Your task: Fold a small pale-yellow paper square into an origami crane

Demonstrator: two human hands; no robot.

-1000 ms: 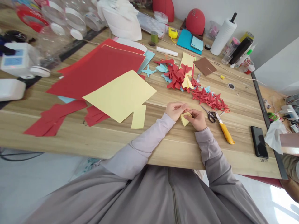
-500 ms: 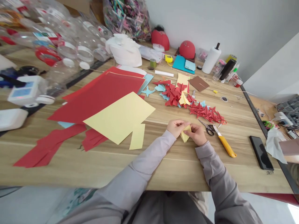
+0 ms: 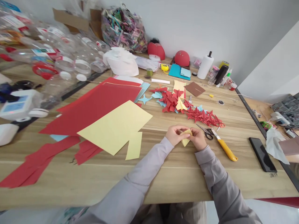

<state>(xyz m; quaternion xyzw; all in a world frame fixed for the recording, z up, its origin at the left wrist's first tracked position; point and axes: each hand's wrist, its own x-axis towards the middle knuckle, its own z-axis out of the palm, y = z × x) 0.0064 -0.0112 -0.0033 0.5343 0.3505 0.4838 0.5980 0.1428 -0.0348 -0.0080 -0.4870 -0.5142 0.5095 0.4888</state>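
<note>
Between my two hands is a small folded piece of yellow paper (image 3: pixel 185 142), its pointed end toward me. My left hand (image 3: pixel 175 135) pinches it from the left, thumb across its face. My right hand (image 3: pixel 197 138) grips its right side with closed fingers. Scissors (image 3: pixel 208 134) with dark handles lie just right of my right hand, beside a yellow-handled utility knife (image 3: pixel 226 149). Beyond my hands sits a pile of red folded paper stars (image 3: pixel 171 101), with a yellow folded piece (image 3: pixel 180 105) on top.
Large red sheets (image 3: pixel 93 105) and a notched yellow sheet (image 3: pixel 114 127) lie to the left, near red paper strips (image 3: pixel 39 161). Clear plastic bottles (image 3: pixel 67 62) crowd the far left. A black phone (image 3: pixel 262 154) rests at the right. A white roll (image 3: pixel 205 67) stands at the back.
The camera view has tilted up a little, so the table contents sit lower in view. Both hands stay on the yellow paper; the left thumb now lies farther across it.
</note>
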